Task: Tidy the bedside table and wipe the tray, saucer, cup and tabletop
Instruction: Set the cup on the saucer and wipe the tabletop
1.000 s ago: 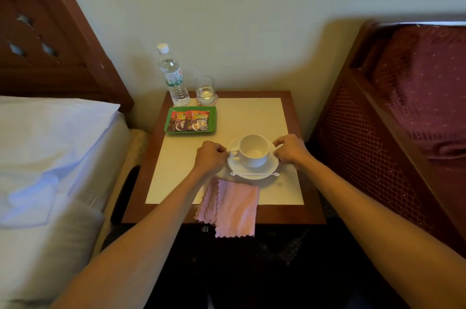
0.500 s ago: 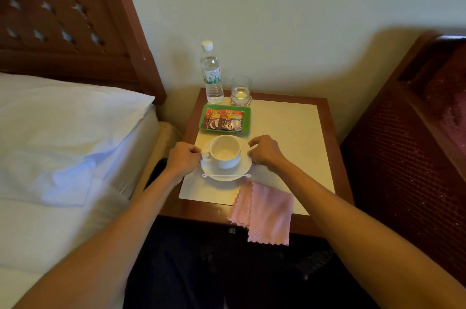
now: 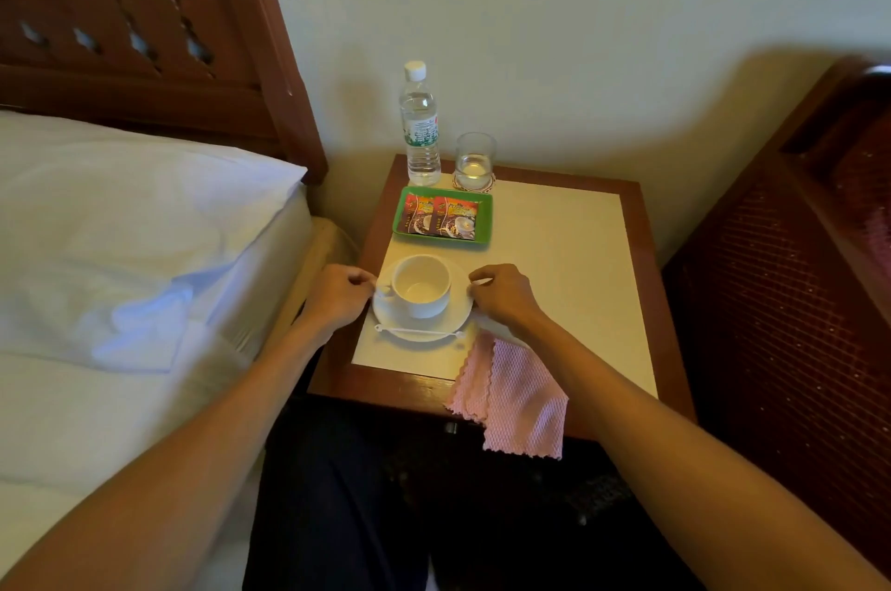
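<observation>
An empty white cup (image 3: 421,285) stands on a white saucer (image 3: 458,313) at the front left of the bedside table (image 3: 564,253). A white stirrer (image 3: 418,332) lies across the saucer's near rim. My left hand (image 3: 337,295) pinches the saucer's left edge and my right hand (image 3: 501,296) pinches its right edge. Behind the cup sits a green tray (image 3: 483,224) with two coffee sachets (image 3: 442,217). A pink cloth (image 3: 511,397) hangs over the table's front edge under my right forearm.
A water bottle (image 3: 419,127) and a glass (image 3: 474,160) on a coaster stand at the table's back left by the wall. A bed with a white pillow (image 3: 130,243) lies to the left. A dark red chair (image 3: 795,277) stands to the right.
Both hands have slid the cup and saucer from the middle of the table to its front left, just in front of the green tray. The camera has turned left.
</observation>
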A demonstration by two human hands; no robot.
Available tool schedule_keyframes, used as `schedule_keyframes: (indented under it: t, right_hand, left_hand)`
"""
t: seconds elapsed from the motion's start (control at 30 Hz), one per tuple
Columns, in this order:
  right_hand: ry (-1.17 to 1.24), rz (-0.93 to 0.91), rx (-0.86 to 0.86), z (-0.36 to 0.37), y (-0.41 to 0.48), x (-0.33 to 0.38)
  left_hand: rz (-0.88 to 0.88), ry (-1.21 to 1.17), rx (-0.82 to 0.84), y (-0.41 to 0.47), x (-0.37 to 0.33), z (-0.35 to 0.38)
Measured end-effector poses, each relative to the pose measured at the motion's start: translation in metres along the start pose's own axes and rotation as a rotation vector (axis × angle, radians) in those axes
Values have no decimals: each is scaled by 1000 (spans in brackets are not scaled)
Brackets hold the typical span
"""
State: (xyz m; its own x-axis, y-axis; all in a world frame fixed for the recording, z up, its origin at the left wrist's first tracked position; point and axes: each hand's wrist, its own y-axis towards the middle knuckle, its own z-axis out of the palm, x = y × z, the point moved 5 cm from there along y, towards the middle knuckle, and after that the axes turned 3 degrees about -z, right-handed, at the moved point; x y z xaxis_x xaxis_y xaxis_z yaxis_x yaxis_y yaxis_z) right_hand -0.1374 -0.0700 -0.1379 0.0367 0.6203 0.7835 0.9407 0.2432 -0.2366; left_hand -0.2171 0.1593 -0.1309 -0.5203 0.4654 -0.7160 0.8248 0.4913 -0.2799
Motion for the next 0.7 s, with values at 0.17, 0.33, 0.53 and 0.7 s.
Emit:
schedule_keyframes:
  t: [0.17, 0.33, 0.53, 0.7]
  right_hand:
    - [-43, -73, -78, -39, -14, -18]
    - [-198, -149, -191, -88, -31, -66]
    - [-562, 94, -205, -131, -56, -153]
    - [-268, 167, -103, -141, -69, -180]
  left_hand:
    - [309, 36, -413, -28, -35, -15]
    - [804, 187, -84, -115, -86, 73]
    - [883, 700, 274, -160, -52, 188]
    - [741, 768, 195, -114, -97, 217]
